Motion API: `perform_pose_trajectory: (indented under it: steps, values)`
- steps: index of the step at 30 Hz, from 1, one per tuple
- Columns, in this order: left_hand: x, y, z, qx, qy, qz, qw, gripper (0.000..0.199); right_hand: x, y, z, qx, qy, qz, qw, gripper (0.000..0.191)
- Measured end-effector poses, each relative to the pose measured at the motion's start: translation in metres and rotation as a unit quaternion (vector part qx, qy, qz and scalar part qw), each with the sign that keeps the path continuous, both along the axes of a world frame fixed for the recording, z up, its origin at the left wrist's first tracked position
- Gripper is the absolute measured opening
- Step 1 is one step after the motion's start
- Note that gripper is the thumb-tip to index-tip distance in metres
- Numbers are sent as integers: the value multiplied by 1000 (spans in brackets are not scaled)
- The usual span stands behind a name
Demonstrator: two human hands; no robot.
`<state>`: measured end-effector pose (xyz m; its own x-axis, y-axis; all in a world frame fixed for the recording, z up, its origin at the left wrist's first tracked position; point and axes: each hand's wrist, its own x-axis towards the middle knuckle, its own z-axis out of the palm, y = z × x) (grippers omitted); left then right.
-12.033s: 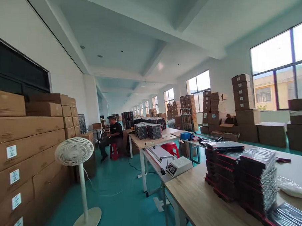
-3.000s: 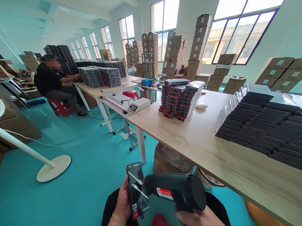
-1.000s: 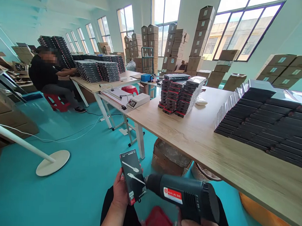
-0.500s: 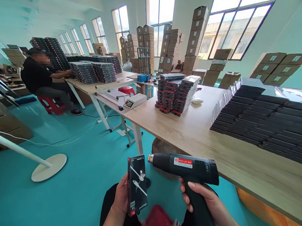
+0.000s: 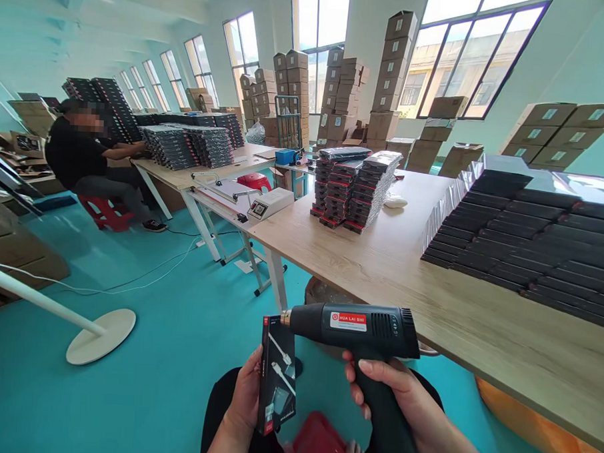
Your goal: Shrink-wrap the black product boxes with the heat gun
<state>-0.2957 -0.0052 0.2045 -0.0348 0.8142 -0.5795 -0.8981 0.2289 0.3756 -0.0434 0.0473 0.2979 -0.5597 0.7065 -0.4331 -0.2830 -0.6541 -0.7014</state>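
Upright in my left hand [image 5: 246,392] is a slim black box [image 5: 278,379] with red edges and pictures of white cable plugs, gripped by its left side. My right hand [image 5: 382,383] is wrapped round the handle of a black heat gun [image 5: 352,325] with a red and white label. The gun lies level, its metal nozzle pointing left at the box's top right corner, overlapping it in view. Whether they touch I cannot tell.
A wooden table [image 5: 330,258] bears a small stack of wrapped boxes [image 5: 348,188], a large stack [image 5: 542,233] at right and a sealing machine [image 5: 270,204] at its left end. A person [image 5: 82,147] sits at the far left. A white stand [image 5: 101,336] is on the floor.
The heat gun in my right hand has moved left and slightly up, bringing its nozzle to the box. The box has turned slightly and shifted a little right.
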Motion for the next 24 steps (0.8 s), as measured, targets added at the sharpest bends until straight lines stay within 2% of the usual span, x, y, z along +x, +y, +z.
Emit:
perform_pose_trajectory:
  steps: [1,3,5,6,7,10,11,14,15,19,22,23,24]
  values:
    - [0,0,0,2,8,6,1000,32,0,0,3,12,-9,19,1000,37]
    - [-1,1,1,8,27,29,999,28,0,-1,10,48,-39,104,993,29]
    - [-2,2,1,14,27,43,999,27,2,-1,17,108,-85,207,969,15]
    - [-2,2,0,13,26,45,999,29,2,1,21,140,-111,236,955,13]
    - [-3,2,0,10,28,46,998,31,2,2,25,167,-135,237,947,15]
    - [-3,4,2,-8,37,47,998,35,-3,6,35,203,-173,176,948,21]
    - [-4,4,2,-10,35,45,998,36,-6,7,39,209,-176,183,944,19]
    - [-6,5,3,-3,26,44,999,31,-12,6,48,245,-172,282,912,6]
    - [-7,5,3,1,30,45,999,28,-14,6,51,260,-174,292,904,6]
    - [-10,4,2,6,60,28,998,25,-17,8,57,305,-206,220,904,8]
    - [-12,3,4,7,64,46,997,20,-17,11,59,303,-178,319,880,8]
    - [-12,3,6,8,65,57,996,19,-17,12,59,302,-165,342,875,8]
    - [-12,3,6,7,67,63,996,18,-18,12,59,302,-160,338,877,8]
